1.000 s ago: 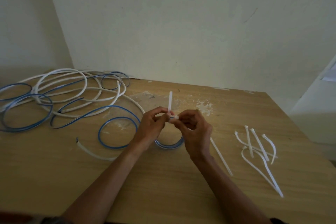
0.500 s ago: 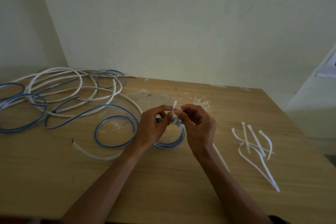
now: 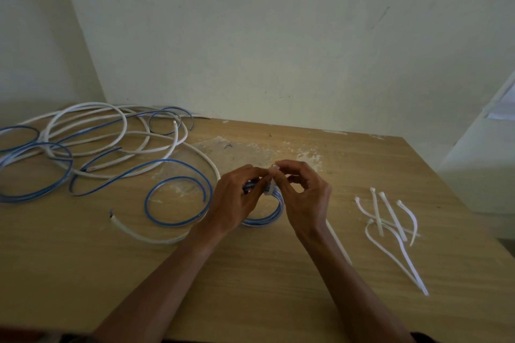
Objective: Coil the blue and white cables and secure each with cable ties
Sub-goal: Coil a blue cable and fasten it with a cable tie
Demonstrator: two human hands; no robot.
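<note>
We see both hands over desk (image 3: pixel 250 292) middle. Left hand (image 3: pixel 237 200) grips small blue coil (image 3: pixel 266 220). Right hand (image 3: pixel 305 199) pinches tie (image 3: pixel 269 189) looped round coil's far side, fingertips of both meeting there. Whether coil touches desk, we cannot tell. Loose blue cable (image 3: pixel 156 203) and white cable (image 3: pixel 86 111) sprawl toward far left corner. Spare ties (image 3: pixel 390 220) lie near right edge.

matt wood table (image 3: pixel 250 273), seemingly plastic ties (image 3: pixel 390 225)

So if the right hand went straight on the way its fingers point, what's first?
Probably the left hand, fingertip to fingertip with the right hand at the cable tie.
</note>
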